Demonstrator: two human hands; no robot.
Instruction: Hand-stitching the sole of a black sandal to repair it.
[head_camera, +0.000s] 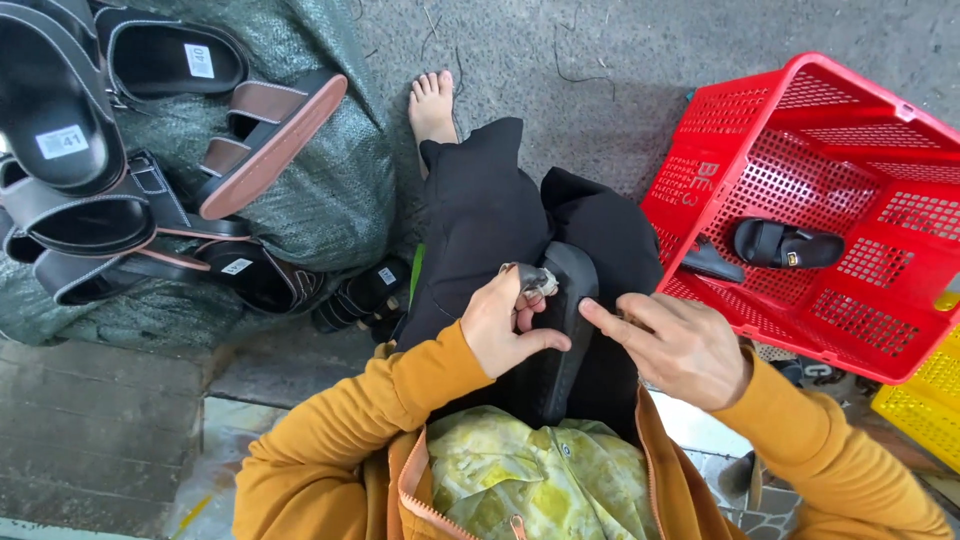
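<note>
Pile of black and brown strapped sandals (120, 150) at far left, heaped on a grey-green woven sack (330, 200) spread over the concrete floor (600, 60); white size stickers on several insoles. One more dark sandal (365, 295) at the sack's lower right edge, just beside the black-trousered knee.

Centre: black sandal (570, 330) standing on edge across the lap, sole facing right. Left hand (505, 325) clenched around the sandal's upper part, thumb lying along the sole's side, fingers pinching a silver metal buckle (535, 280) at the strap. Right hand (680, 345) open-fingered, index fingertip pressing against the sole's right edge, not closed around it. Orange jacket sleeves on both arms. Bare foot (433, 100) on the floor beyond the knee.

Right: red plastic crate (720, 160), tilted, holding one black buckled sandal (785, 243) near its lower wall. Yellow crate (925, 400) touching the red crate's lower right corner.
</note>
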